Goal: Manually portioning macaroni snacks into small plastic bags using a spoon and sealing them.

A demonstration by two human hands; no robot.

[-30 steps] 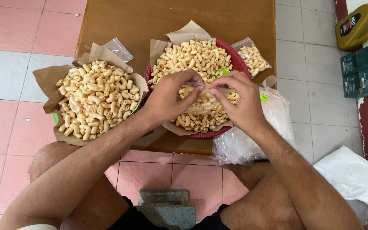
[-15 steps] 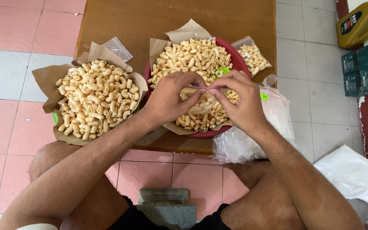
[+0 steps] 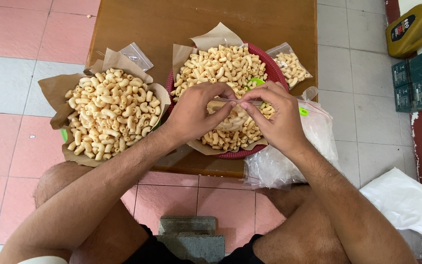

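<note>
Both hands meet over the red basket (image 3: 269, 66) of macaroni snacks: left hand (image 3: 196, 115) and right hand (image 3: 277, 117), each grip pinched shut on a small clear filled bag (image 3: 228, 115), near the tabletop (image 3: 172, 24) front edge; bare wood lies beyond

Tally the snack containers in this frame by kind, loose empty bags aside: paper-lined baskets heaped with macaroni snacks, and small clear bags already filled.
Paper-lined baskets of macaroni snacks: 2, the green basket and the red basket
Small filled clear bags: 2, the bag on the table and the bag in both hands
Total: 4
</note>
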